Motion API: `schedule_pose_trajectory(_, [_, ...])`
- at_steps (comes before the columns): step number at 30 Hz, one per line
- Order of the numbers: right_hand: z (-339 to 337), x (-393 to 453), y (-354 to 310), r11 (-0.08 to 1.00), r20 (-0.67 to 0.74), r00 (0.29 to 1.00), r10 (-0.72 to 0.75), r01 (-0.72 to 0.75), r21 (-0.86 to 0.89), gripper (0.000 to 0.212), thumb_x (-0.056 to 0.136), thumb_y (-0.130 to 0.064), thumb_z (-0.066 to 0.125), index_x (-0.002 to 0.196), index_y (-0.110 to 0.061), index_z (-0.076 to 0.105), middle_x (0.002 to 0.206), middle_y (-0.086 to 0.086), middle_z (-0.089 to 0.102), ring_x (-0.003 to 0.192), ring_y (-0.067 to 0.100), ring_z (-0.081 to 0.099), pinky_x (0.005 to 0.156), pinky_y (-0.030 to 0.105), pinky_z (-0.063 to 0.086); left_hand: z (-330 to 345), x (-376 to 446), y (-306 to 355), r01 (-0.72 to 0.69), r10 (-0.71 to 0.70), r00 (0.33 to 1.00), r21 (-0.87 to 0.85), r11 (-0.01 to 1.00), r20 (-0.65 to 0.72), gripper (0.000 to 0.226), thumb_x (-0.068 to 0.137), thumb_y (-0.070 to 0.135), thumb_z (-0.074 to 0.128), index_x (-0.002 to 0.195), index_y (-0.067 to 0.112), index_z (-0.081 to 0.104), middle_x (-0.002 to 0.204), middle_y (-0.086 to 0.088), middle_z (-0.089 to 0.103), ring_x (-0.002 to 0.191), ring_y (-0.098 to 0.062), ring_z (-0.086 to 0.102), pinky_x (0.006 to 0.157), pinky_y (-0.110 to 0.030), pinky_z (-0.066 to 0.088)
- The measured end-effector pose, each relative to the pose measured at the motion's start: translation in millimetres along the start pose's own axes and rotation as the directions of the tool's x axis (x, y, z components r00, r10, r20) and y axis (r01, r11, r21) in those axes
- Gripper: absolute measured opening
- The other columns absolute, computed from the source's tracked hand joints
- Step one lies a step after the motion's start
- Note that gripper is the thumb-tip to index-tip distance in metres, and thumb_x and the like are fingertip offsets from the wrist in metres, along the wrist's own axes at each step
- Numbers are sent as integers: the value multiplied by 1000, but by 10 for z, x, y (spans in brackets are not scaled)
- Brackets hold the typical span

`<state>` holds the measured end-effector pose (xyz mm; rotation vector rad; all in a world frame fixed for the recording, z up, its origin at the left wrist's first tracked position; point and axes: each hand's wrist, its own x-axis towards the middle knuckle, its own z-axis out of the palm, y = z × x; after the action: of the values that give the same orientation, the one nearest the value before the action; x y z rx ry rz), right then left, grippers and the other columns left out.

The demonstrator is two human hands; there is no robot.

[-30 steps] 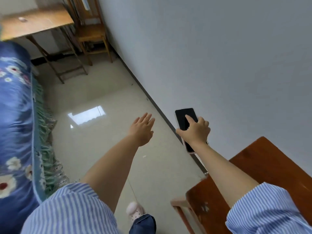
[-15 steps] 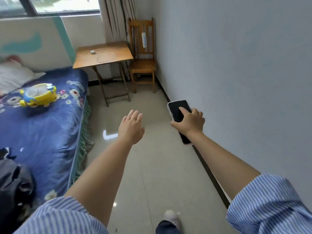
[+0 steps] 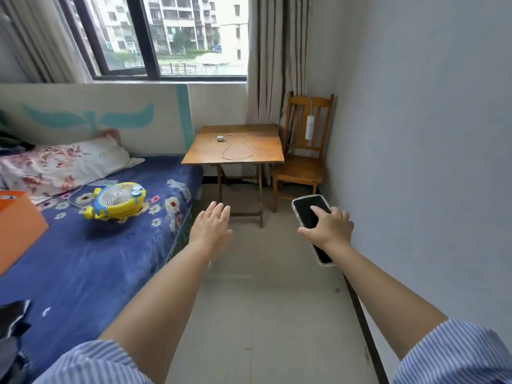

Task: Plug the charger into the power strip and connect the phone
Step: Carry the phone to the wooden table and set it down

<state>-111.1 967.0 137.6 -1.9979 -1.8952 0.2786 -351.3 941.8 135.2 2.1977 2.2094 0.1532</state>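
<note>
Head view. Floor (image 3: 277, 314): pale tile, a bare lane running from the viewer to the far corner, bounded on the left by the bed (image 3: 91, 259) edge and on the right by the wall (image 3: 429, 162) with its dark skirting. Table (image 3: 235, 151): small, wooden, folding legs, at the lane's far end, just beside the bed's head. On it the charger (image 3: 220, 138), a small white block, with its cable (image 3: 238, 149) looped loosely toward the table's front edge. Chair (image 3: 302, 162): wooden, in the corner, between table and wall. Power strip (image 3: 309, 127): white, hanging upright against the chair back. Fan (image 3: 117, 200): yellow, lying on the bed, well apart from the table.

Left hand (image 3: 210, 228): arm stretched forward over the lane, palm down, fingers straight and close together, holding nothing.

Right hand (image 3: 329, 227): arm stretched forward near the wall, gripping the phone (image 3: 309, 210) from above, screen up and dark; index finger lies on the glass, thumb and other fingers clamp the 2 long edges.
</note>
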Motion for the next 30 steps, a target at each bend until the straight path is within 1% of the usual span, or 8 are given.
schedule_pose_trajectory(5, [317,1372,-524,996,13,996,-83,83,-11,59,71,-43,61,125,-25,44,124,18,48,112,36,38,94,40,35,-24,1300,-484,76,-76,997,19,997,-17,57,95,26,37,144,13,12,157,-7,10,145,-21,2,118,-38,10])
schedule_pose_trajectory(7, [386,1765,-702,995,14,995,-101,101,-26,59,71,-42,60,125,-25,44,124,18,48,112,36,38,94,41,34,-64,1724,-655,70,-70,998,44,997,-7,57,95,27,38,144,12,12,157,-8,11,145,-22,3,118,-38,11])
schedule_pose_trajectory(14, [773,3393,-1412,994,25,994,-105,105,-29,60,72,-45,60,127,-26,42,126,17,48,113,35,38,93,41,36,-189,3505,-1299,70,-70,998,91,993,-2,56,93,29,41,142,10,20,154,-10,20,143,-25,11,116,-40,18])
schedule_pose_trajectory(19, [1129,4380,-1648,993,52,993,-104,107,-51,60,72,-47,60,126,-26,42,127,16,48,114,34,38,94,41,37,4,4528,-1598,79,-82,996,86,993,30,57,93,30,41,142,11,18,153,-9,23,143,-25,13,116,-38,19])
schedule_pose_trajectory(22, [1414,5111,-1799,990,97,988,-121,127,-61,60,72,-47,60,126,-27,42,128,16,48,116,34,39,95,41,37,181,5226,-1785,97,-100,994,73,993,35,54,93,29,42,140,12,22,152,-9,26,143,-25,14,116,-37,19])
schedule_pose_trajectory(24, [1603,5550,-1898,986,116,983,-143,151,-66,61,72,-48,60,127,-28,42,127,15,48,116,34,39,96,41,37,272,5618,-1893,120,-124,991,76,990,53,54,93,28,42,141,11,21,152,-9,24,143,-25,13,116,-38,18])
schedule_pose_trajectory(27, [1921,6270,-2082,974,177,965,-194,211,-82,62,73,-51,60,127,-29,41,127,14,49,115,33,39,95,40,37,439,6247,-2091,188,-194,976,63,980,100,55,94,27,41,142,11,19,153,-9,22,143,-25,12,116,-38,18])
schedule_pose_trajectory(30, [2222,6927,-2320,956,238,938,-252,280,-91,61,72,-53,59,126,-30,42,126,14,49,114,33,39,94,39,36,597,6771,-2310,226,-232,963,55,973,135,55,94,27,40,142,12,18,154,-8,20,144,-24,11,116,-38,19])
